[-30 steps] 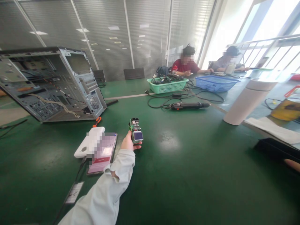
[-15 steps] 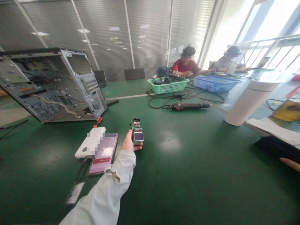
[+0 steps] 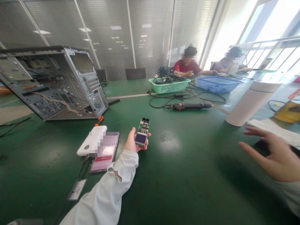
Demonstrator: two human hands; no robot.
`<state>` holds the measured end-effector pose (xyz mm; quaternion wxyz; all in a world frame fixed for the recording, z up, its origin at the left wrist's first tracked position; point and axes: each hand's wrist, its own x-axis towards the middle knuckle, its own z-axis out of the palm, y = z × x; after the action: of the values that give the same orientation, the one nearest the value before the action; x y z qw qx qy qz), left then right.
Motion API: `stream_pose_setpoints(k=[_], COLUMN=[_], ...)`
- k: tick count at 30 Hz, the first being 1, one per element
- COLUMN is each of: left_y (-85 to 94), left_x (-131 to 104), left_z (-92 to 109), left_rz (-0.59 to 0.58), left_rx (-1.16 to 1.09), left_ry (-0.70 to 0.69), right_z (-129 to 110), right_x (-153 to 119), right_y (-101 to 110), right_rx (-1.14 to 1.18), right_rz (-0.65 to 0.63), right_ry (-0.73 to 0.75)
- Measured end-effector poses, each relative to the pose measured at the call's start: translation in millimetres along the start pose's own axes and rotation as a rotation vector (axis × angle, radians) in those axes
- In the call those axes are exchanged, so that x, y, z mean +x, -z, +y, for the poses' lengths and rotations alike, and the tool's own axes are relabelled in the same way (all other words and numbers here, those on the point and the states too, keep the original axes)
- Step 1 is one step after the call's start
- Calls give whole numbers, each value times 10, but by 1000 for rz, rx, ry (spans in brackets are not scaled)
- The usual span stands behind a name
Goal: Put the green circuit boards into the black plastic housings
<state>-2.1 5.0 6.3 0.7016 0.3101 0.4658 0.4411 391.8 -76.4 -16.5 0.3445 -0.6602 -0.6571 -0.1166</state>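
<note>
My left hand (image 3: 133, 141) is closed around a small green circuit board (image 3: 144, 128) with a little dark screen in a white frame at its near end. The board is held above the green table (image 3: 182, 175), screen facing up. To the left of that hand lie a phone (image 3: 106, 153) with a lit pink screen and a white power bank (image 3: 90, 142) partly over it. At the right edge my right hand (image 3: 272, 153) is open, fingers spread and nothing in them, near a black object (image 3: 262, 147) and some white paper (image 3: 278, 131).
An open computer case (image 3: 61, 84) stands at the left. Behind my hands lies a black electric screwdriver (image 3: 192, 106) with its cable. Farther back are a green basket (image 3: 168, 87) of cables and a blue basket (image 3: 217, 84). A pale bottle (image 3: 250, 104) stands right; two people sit beyond.
My left hand has moved slightly right with the board, which is turned a little. My right hand has come further into view from the right edge, fingers spread.
</note>
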Motion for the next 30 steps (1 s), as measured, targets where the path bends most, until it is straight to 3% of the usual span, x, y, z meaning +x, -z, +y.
stream_pose_setpoints(k=[3, 6, 9, 12, 17, 23, 30], left_y=[-3, -6, -23, -39, -38, -57, -84], left_x=[-69, -149, -199, -200, -166, -178, -166], left_z=[15, 18, 17, 6, -30, -17, 14], left_rz=[-113, -250, -349, -381, -383, -228, -208], left_rx=[-96, -293, -380, -301, -224, -90, -93], left_ry=[33, 114, 167, 244, 321, 269, 296], right_z=[-729, -1295, -1736, -2018, -2052, -1921, -1924], right_x=[149, 265, 375, 462, 491, 454, 454], right_y=[-237, -503, -724, -894, -1022, -1014, -953], right_rx=[289, 561, 865, 1167, 1366, 1430, 1450], right_rz=[-77, -191, -397, -618, -763, -827, -734], right_ry=[92, 105, 67, 35, -65, -223, -109])
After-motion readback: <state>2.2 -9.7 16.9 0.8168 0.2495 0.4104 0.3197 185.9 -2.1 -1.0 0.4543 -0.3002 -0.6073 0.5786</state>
